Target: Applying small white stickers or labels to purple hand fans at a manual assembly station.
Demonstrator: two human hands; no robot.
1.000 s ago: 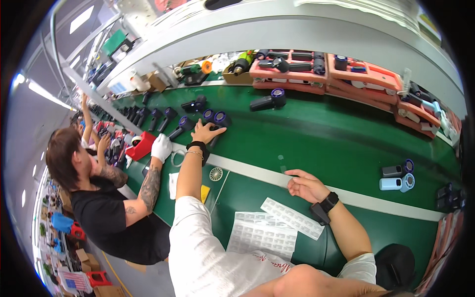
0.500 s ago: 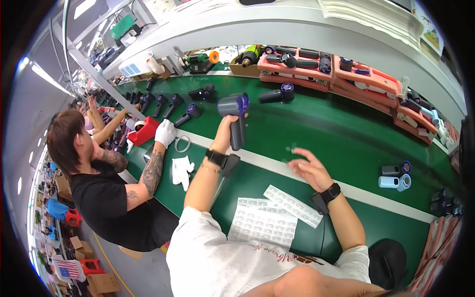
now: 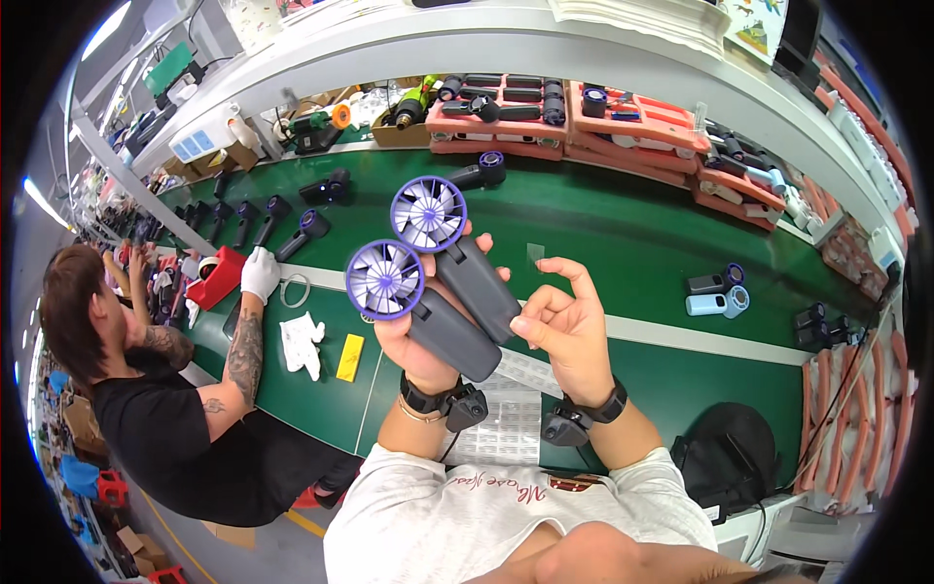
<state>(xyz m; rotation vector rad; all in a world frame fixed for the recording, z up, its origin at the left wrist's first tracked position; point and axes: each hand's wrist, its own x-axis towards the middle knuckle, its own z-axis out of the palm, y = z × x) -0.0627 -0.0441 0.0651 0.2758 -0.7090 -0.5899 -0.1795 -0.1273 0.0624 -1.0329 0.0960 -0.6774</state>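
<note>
My left hand [image 3: 420, 352] holds two dark grey handheld fans side by side, the near fan [image 3: 452, 336] and the far fan [image 3: 479, 290]. Their round purple-rimmed heads with pale blades face up at the upper left, and their handles slant down toward my right hand [image 3: 569, 336]. At the index fingertip of that hand clings a small clear film piece [image 3: 536, 255]; the thumb touches the far fan's lower end, with the other fingers curled. Beneath my hands lie sheets of labels [image 3: 496, 419], partly covered.
To the left, a person in black [image 3: 146, 389] rests a gloved hand by a red tape dispenser [image 3: 216, 277]. A white glove [image 3: 302, 346] and a yellow block [image 3: 350, 357] lie nearby. Fans line the green belt; pink trays [image 3: 623, 146] stand behind. A black bag [image 3: 730, 453] sits right.
The fans in my left hand have come closer and turned so that their blades show. My right hand has moved in against the far fan's handle. The whole view has shifted rightward.
</note>
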